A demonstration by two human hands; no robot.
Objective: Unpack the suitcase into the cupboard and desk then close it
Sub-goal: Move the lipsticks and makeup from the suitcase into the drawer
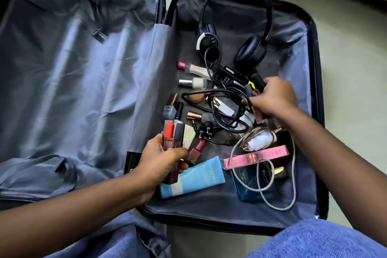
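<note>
1. The left hand (162, 160) has its fingers curled around a bunch of lipstick tubes (172, 134); one has an orange-red part, the others are dark red.
2. The right hand (272, 96) pinches a small pink tube (259, 114) with the fingers bent, and it touches the black cable (222, 92) that lies tangled there.
3. Both hands are over the right half of the open suitcase (314, 33), which lies flat on the floor (356, 69).
4. Near the left hand lies a light blue tube (201, 176), and beside it a pink box (257, 156) and a dark blue perfume box (251, 182).
5. A white charger (260, 140) with its grey cord (293, 195) is between the two hands.
6. Black headphones (247, 48) lie at the far end, and small bottles (194, 82) are left of the cables.
7. The left half shows only its grey lining (73, 79).
</note>
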